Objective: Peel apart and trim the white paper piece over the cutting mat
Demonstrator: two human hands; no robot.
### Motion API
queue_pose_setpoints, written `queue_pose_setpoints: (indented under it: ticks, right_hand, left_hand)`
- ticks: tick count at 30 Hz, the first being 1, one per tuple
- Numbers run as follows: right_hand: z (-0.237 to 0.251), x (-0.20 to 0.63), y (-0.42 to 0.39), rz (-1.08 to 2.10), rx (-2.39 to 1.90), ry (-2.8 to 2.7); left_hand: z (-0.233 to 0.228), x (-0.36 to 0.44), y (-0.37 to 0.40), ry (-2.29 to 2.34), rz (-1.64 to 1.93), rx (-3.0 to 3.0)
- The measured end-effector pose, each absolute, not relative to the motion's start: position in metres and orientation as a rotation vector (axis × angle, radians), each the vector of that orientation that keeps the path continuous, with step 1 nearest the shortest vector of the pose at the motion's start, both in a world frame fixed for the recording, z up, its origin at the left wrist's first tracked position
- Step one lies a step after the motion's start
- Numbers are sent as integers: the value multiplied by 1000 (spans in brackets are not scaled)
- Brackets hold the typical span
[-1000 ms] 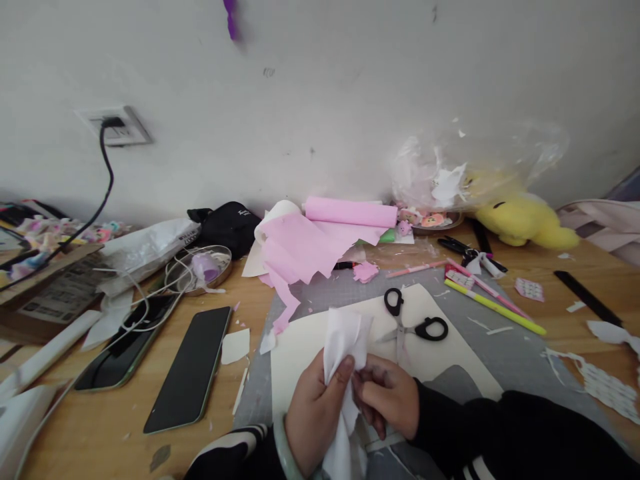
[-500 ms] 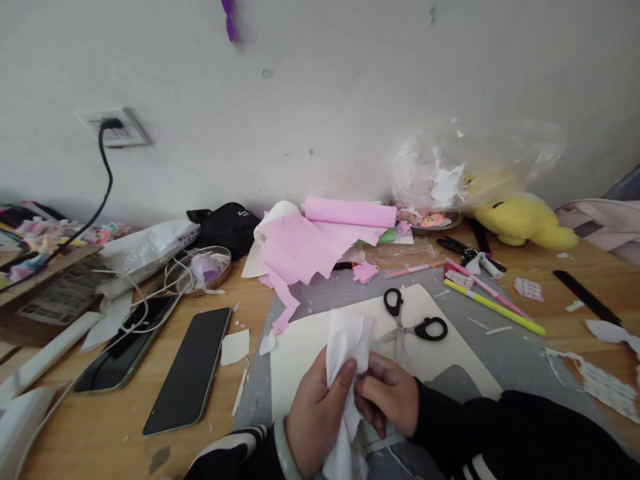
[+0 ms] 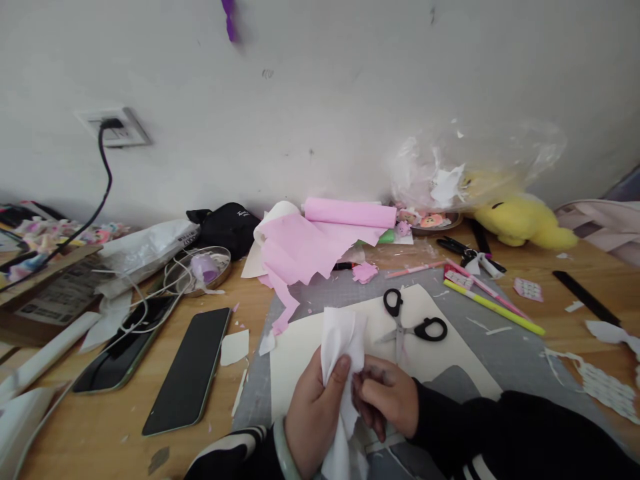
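A crumpled white tissue (image 3: pixel 345 330) stands up between my two hands, its lower end hanging toward the table's near edge. My left hand (image 3: pixel 316 407) is closed round it, thumb pressed on its front. Curled against the tissue's right side are the fingers of my right hand (image 3: pixel 387 393); they appear to pinch its edge, partly hidden. Beneath lies a cream sheet of paper (image 3: pixel 300 333) on a grey cutting mat (image 3: pixel 330 293). Open scissors (image 3: pixel 400 329) with black handles rest on the sheet, just beyond my right hand.
Pink crepe paper (image 3: pixel 305 247) and a pink roll (image 3: pixel 350 212) lie at the back. To the left are two phones, one a dark phone (image 3: pixel 190 370), and a metal dish (image 3: pixel 220 267). Rightward lie a yellow pen (image 3: pixel 495 307), pliers (image 3: pixel 457 248) and a yellow plush toy (image 3: pixel 525 220).
Both hands and the tissue have shifted slightly to the left. The tissue's top leans a little more leftward, and the grip looks the same.
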State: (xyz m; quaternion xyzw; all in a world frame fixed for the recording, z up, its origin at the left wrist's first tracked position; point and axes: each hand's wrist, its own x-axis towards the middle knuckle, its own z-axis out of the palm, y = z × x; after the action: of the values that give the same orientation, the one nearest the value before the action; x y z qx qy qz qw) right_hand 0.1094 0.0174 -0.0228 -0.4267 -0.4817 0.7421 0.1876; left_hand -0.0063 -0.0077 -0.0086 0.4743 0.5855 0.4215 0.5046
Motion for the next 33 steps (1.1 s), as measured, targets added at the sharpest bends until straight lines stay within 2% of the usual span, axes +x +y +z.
queue_pose_setpoints:
  ticks: [33]
  right_hand:
    - [-23,111,17,2038,-1170,-1324]
  left_hand:
    - [-6,-5,-10,1421,1051,1099]
